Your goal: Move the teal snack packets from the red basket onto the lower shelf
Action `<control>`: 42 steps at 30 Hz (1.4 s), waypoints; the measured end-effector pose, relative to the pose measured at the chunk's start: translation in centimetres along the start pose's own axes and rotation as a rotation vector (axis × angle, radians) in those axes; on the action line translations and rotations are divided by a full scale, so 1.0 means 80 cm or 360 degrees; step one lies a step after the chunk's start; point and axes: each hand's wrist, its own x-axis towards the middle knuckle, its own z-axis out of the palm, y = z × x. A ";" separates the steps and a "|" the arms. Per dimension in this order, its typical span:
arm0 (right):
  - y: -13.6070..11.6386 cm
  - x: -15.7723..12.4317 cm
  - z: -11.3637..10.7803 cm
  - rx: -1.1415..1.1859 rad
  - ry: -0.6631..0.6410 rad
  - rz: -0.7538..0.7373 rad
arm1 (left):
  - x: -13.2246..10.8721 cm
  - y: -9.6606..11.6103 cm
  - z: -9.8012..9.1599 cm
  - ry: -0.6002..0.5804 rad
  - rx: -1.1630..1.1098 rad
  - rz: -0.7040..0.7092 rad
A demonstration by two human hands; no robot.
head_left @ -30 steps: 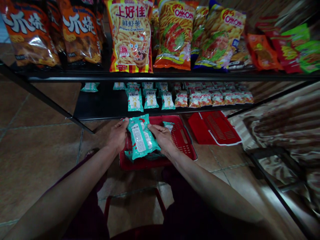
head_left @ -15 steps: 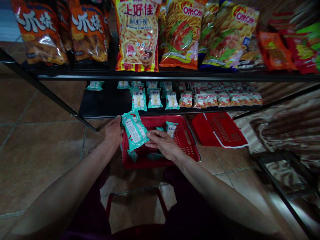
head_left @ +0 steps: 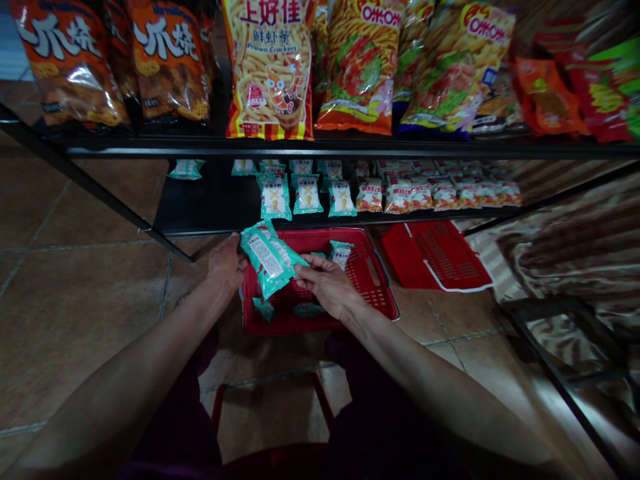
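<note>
A teal snack packet point(head_left: 270, 257) is held tilted just above the near left part of a red basket point(head_left: 373, 283) that sits on the tiled floor point(head_left: 75, 293). Its white back label faces up. The left hand point(head_left: 225, 267) is closed around the packet's upper left end, and the right hand point(head_left: 325, 283) pinches its lower right edge between thumb and fingers, so both hands have hold of the same packet.

A few more teal packets lie in the basket: one point(head_left: 341, 253) stands near the far side, just past the right hand, and another point(head_left: 263, 308) sits in the near left corner under the held one. A second red basket point(head_left: 435, 257) lies on the floor just to the right.

Behind the baskets, a low black shelf point(head_left: 210, 207) carries rows of small teal packets point(head_left: 275, 197) and, to their right, small red-and-white packets point(head_left: 430, 195). The shelf above holds big bags, among them a yellow prawn cracker bag point(head_left: 270, 67) and orange bags point(head_left: 70, 60) to the left.
</note>
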 end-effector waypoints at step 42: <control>0.002 0.013 -0.019 -0.0875 0.0138 -0.1065 | -0.020 0.008 -0.002 -0.0218 0.0272 0.0301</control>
